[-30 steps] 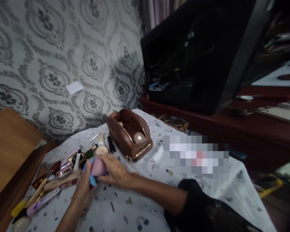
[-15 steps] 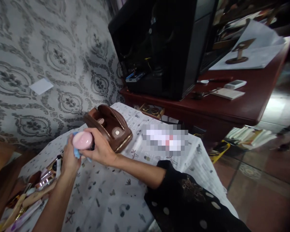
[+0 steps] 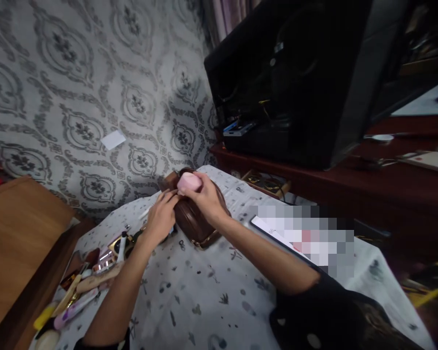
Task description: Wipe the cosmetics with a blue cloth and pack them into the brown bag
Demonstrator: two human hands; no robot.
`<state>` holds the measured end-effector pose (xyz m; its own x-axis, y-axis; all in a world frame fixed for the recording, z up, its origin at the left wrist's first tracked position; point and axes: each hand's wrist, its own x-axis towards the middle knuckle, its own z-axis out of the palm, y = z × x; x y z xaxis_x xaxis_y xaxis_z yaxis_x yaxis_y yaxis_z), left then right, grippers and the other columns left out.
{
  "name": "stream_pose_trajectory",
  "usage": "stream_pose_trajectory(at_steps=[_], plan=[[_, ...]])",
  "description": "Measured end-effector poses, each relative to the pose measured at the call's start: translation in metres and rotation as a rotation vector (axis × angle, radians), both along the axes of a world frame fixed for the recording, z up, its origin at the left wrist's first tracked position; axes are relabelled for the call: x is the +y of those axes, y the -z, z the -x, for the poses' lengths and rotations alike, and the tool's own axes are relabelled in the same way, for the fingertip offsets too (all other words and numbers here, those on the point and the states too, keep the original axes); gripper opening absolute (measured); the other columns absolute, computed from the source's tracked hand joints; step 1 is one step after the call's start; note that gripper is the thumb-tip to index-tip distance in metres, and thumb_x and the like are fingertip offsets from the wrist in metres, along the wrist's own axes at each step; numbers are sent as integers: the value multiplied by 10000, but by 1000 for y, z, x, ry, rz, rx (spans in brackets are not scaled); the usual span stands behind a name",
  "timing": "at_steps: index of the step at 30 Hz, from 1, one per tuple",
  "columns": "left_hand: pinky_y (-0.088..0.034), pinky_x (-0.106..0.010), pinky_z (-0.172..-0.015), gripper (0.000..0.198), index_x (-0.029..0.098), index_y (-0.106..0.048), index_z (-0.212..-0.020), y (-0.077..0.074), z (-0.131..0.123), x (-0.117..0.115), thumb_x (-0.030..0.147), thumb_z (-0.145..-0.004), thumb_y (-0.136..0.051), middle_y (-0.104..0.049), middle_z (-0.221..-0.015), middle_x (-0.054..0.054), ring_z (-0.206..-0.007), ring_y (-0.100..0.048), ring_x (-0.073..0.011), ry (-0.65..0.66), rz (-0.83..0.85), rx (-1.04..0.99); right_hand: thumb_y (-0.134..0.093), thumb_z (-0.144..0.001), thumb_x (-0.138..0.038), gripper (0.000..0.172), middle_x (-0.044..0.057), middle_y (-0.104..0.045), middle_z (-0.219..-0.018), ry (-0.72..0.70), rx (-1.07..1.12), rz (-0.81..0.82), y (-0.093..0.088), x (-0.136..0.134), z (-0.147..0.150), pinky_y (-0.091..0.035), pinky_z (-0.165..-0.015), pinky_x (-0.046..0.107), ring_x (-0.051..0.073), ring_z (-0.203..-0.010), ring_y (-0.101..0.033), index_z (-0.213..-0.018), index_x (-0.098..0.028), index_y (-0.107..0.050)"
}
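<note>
A pink rounded container (image 3: 189, 183) is in my right hand (image 3: 208, 199), closed around its side, over the top of the brown bag (image 3: 195, 221). My left hand (image 3: 161, 217) reaches to the bag's left edge, fingers bent over the rim and gripping it. A small bit of blue cloth (image 3: 173, 229) shows beneath the left hand; whether that hand also holds it is hard to see. The bag stands on the patterned white tablecloth (image 3: 190, 291), its opening mostly hidden by my hands.
Cosmetics and brushes (image 3: 91, 284) lie in a heap at the left. A phone-like device (image 3: 277, 238), partly pixelated, lies right of the bag. Behind stand a large black screen (image 3: 277, 97) on a dark red desk (image 3: 350, 182) and an open small drawer (image 3: 266, 182).
Both hands have moved from in front of the bag to its top, the right carrying the pink container. My left hand has left the container for the bag's edge. The view has turned left.
</note>
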<state>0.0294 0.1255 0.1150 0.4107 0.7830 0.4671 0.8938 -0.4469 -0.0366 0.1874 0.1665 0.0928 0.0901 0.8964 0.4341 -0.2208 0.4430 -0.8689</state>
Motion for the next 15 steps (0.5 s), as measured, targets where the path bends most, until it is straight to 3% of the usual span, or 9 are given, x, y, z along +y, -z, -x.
stream_pose_trajectory(at_steps=[5, 9, 12, 15], plan=[[-370, -512, -1151, 576, 219, -539, -1306, 18, 7, -16, -21, -797, -414, -516, -1414, -80, -1404, -362, -284, -70, -73, -56, -733, -675, -368, 609, 90, -600, -1196, 58, -131, -22, 12, 22, -14, -451, -983, 384, 247, -1081, -583, -1200, -180, -488], [-338, -509, -1173, 594, 197, -494, -1334, 31, 8, -22, -26, -792, -393, -486, -1428, -102, -1426, -333, -277, -79, -116, -146, -733, -673, -274, 565, 93, -619, -1107, 57, -437, -83, 19, 30, -9, -472, -923, 382, 246, -1015, -611, -1178, -171, -501], [-330, -518, -1174, 605, 207, -503, -1323, 36, 5, -21, -21, -772, -401, -489, -1421, -102, -1427, -335, -280, -85, -128, -200, -766, -636, -198, 500, 47, -642, -926, -33, -662, 61, 22, 44, 6, -511, -785, 352, 230, -855, -636, -1086, -194, -548], [-328, -524, -1171, 607, 216, -505, -1321, 36, 3, -19, -7, -766, -409, -493, -1414, -101, -1423, -341, -282, -88, -110, -231, -825, -617, -204, 404, 64, -653, -867, -61, -727, 169, 27, 62, 23, -521, -718, 359, 247, -804, -636, -955, -182, -605]])
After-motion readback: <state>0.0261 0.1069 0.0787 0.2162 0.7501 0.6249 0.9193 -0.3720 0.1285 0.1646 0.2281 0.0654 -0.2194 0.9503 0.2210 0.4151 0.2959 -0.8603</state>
